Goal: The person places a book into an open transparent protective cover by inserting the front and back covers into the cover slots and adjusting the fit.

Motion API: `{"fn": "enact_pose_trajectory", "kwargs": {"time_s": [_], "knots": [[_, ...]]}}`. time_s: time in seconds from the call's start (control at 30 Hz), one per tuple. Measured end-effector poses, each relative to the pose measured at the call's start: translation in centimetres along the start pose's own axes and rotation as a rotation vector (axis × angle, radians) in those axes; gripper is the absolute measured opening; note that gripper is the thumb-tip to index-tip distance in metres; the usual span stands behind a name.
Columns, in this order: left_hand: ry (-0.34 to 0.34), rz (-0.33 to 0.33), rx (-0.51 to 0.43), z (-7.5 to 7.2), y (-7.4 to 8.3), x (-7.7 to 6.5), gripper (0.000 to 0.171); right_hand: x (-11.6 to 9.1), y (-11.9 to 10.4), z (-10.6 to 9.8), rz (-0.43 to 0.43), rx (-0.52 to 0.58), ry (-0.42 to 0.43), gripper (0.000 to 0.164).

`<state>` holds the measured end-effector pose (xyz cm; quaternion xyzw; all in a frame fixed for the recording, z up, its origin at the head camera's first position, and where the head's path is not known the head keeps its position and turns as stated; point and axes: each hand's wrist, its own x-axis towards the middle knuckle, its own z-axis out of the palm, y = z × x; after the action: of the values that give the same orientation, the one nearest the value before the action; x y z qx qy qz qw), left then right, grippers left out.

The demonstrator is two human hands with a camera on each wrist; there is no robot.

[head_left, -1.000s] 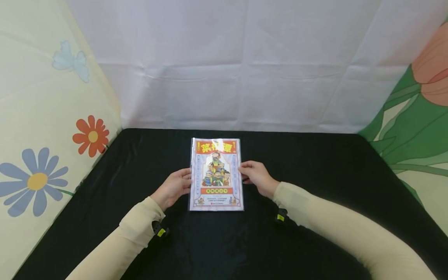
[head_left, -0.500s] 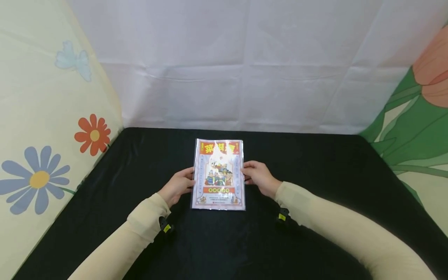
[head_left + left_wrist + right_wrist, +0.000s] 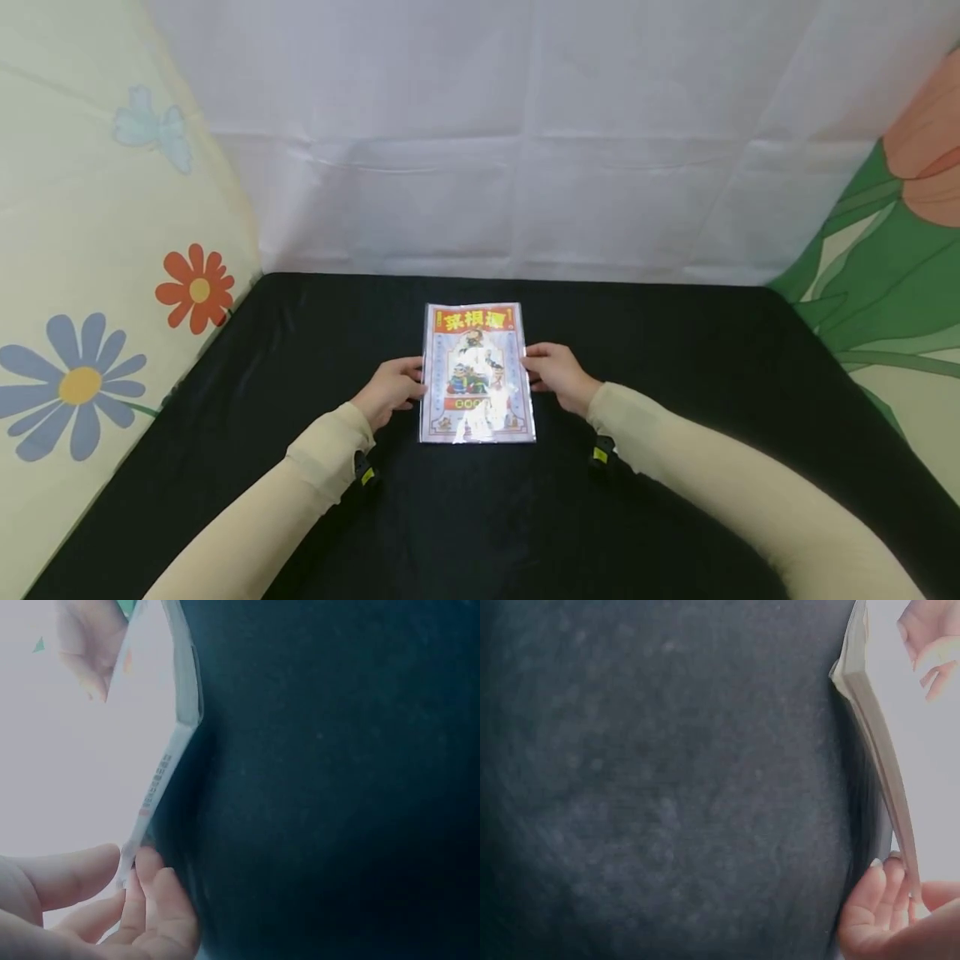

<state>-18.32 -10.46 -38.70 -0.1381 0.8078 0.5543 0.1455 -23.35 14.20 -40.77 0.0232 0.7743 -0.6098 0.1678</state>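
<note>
A thin book (image 3: 480, 375) with a glossy cover, a red title band and cartoon figures faces up between my two hands. My left hand (image 3: 387, 387) pinches its left edge, the spine side, with the thumb on top and the fingers beneath. My right hand (image 3: 558, 375) grips the opposite edge the same way. In the left wrist view the book's spine (image 3: 157, 780) shows small dark lettering. The page edges (image 3: 877, 727) show in the right wrist view, with dark cloth below them. Glare washes out the cover in both wrist views.
Black cloth (image 3: 675, 358) covers the table under the book. A white curtain (image 3: 517, 142) hangs along the back edge. Panels with printed flowers (image 3: 80, 386) and a tulip (image 3: 930, 158) stand at the left and right sides.
Both hands still hold the book. It has shifted slightly to the right, its tilt has changed, and the glare has slid down to the lower part of the cover.
</note>
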Motion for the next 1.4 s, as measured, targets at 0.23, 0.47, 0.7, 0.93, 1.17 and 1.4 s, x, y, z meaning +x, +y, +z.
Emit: {"fn": "enact_pose_trajectory", "kwargs": {"time_s": [0.23, 0.47, 0.7, 0.93, 1.17, 1.4], "knots": [[-0.011, -0.024, 0.002, 0.4, 0.2, 0.5, 0.06, 0.3, 0.0, -0.5, 0.065, -0.041, -0.029, 0.037], [-0.041, -0.022, 0.04, 0.2, 0.3, 1.1, 0.06, 1.3, -0.1, -1.9, 0.08, -0.078, -0.168, 0.035], [-0.108, -0.048, 0.087, -0.2, 0.5, 1.5, 0.055, 2.7, -0.2, -3.5, 0.122, -0.14, -0.298, 0.034], [-0.132, -0.048, 0.098, -0.4, 0.5, 1.6, 0.057, 2.9, -0.3, -3.0, 0.075, -0.207, -0.315, 0.025], [-0.161, -0.027, 0.166, -0.8, 0.1, 1.4, 0.06, 2.4, -0.4, -1.5, 0.044, -0.254, -0.24, 0.019], [-0.177, -0.021, 0.18, -0.4, 0.1, 1.2, 0.063, 2.0, 0.0, -1.3, 0.011, -0.329, -0.192, 0.017]]}}
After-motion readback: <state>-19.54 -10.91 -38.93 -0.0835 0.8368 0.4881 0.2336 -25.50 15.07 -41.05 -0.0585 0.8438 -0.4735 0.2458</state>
